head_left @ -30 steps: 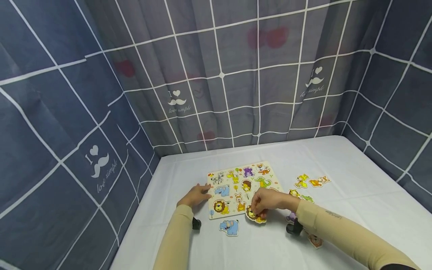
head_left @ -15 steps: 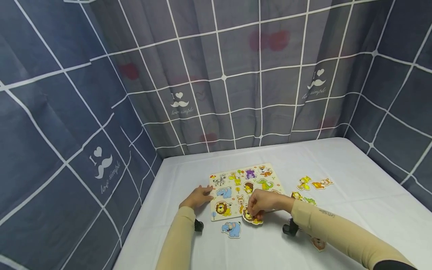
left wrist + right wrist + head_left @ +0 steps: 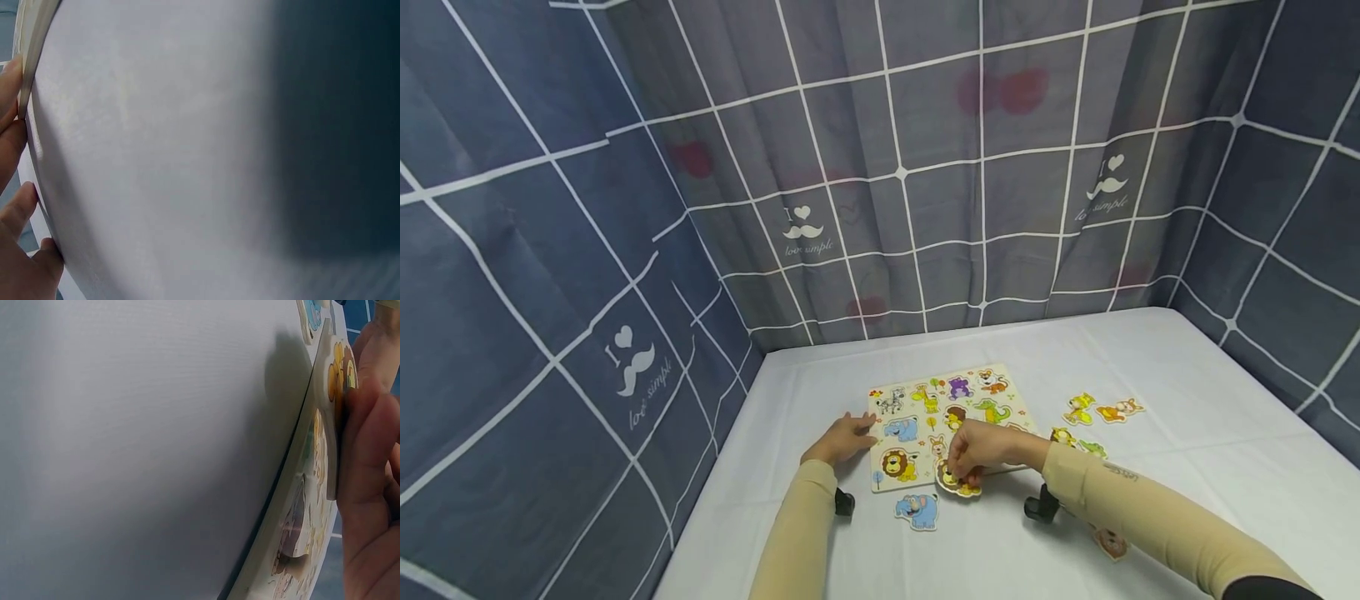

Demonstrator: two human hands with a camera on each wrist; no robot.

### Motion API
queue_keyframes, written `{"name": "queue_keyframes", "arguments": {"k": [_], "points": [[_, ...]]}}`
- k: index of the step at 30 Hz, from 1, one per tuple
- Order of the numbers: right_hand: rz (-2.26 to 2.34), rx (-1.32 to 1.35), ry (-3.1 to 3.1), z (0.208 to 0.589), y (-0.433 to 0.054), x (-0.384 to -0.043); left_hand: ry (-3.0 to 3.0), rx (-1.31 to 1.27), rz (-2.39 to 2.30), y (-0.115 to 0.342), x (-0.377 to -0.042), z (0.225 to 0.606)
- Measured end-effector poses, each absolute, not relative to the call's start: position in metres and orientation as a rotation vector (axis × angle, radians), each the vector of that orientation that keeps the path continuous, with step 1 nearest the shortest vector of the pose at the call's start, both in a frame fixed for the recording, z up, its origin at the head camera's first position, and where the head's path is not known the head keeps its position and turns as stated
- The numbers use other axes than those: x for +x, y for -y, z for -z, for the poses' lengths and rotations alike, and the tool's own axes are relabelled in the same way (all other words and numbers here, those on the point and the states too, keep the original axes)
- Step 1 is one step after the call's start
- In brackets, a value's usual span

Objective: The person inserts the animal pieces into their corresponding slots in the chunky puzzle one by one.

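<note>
Lion piece (image 3: 956,486) — pinched in the right hand (image 3: 983,448), puzzle board (image 3: 876,458) just beneath its fingers; left hand (image 3: 841,440), fingers spread, touches the board's edge — seemingly steadying it.

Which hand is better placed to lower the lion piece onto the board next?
Probably the right hand: it pinches the lion piece at the near edge of the board. The left hand rests at the board's left edge, holds no piece, and seems better suited to steadying the board.
</note>
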State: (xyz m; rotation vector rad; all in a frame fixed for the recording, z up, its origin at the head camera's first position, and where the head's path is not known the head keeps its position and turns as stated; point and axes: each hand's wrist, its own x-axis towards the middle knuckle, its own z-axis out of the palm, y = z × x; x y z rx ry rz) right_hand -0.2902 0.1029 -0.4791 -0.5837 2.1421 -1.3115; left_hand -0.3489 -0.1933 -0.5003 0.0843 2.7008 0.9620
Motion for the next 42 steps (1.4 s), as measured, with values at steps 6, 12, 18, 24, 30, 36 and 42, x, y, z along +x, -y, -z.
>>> {"name": "queue_keyframes", "arguments": {"k": [6, 12, 18, 24, 30, 36, 42], "points": [[1.308, -0.606, -2.162, 0.481, -0.1, -0.293, -2.703, 0.096, -0.965, 0.195, -0.347, 0.502], [1.306, -0.619, -2.164, 0.482, -0.095, -0.294, -2.709, 0.112, -0.953, 0.196, -0.346, 0.501], [1.308, -0.584, -2.174, 0.482, -0.09, -0.297, -2.712, 0.109, -0.947, 0.196, -0.345, 0.499], [1.327, -0.616, -2.154, 0.483, -0.085, -0.298, -2.717, 0.114, -0.944, 0.195, -0.345, 0.497], [1.357, -0.626, -2.124, 0.483, -0.081, -0.299, -2.708, 0.105, -0.958, 0.194, -0.344, 0.497], [1.358, -0.637, -2.119, 0.48, -0.077, -0.302, -2.71, 0.111, -0.962, 0.193, -0.344, 0.495], [1.357, -0.614, -2.134, 0.48, -0.072, -0.303, -2.709, 0.115, -0.964, 0.193, -0.344, 0.496]]}}
